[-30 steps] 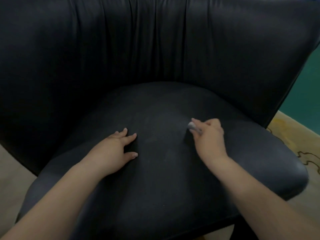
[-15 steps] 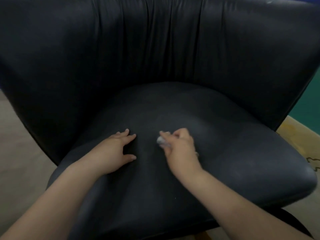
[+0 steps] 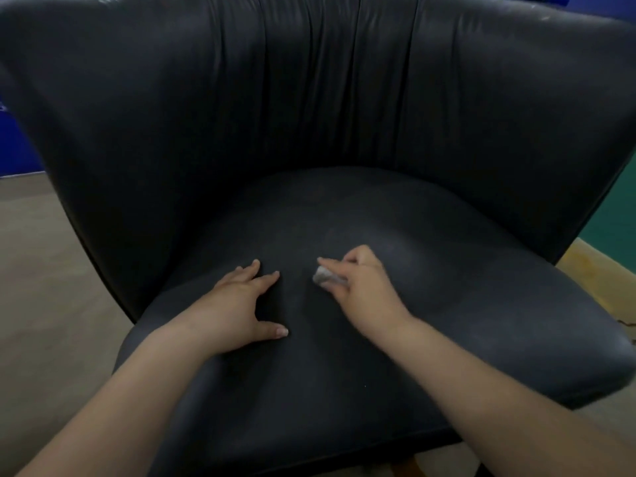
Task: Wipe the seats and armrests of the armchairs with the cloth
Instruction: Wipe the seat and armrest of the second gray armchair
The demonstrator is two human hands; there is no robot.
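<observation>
On the seat cushion (image 3: 395, 304) of a dark leather-look armchair (image 3: 309, 98), seen from above, we have both bare hands down near the middle. Our left hand (image 3: 241, 304) lies flat, fingers straight and spread a little, thumb out to the side, pressing on the cushion and holding nothing. Our right hand (image 3: 358, 284) sits just beside it, fingers curled and clamped around a small pale cloth (image 3: 321, 275), wadded into a lump; only a little of it shows past the fingertips, touching the seat. The curved backrest rises behind, folding round into low sides. We judge the cloth to be soft, light and limp, so it will bunch and slip out of a loose hold; it is best kept gathered in the palm with the fingers pressing it flat to the surface. The smooth upholstery should let it glide easily. A pale floor (image 3: 41, 270) shows at left.
</observation>
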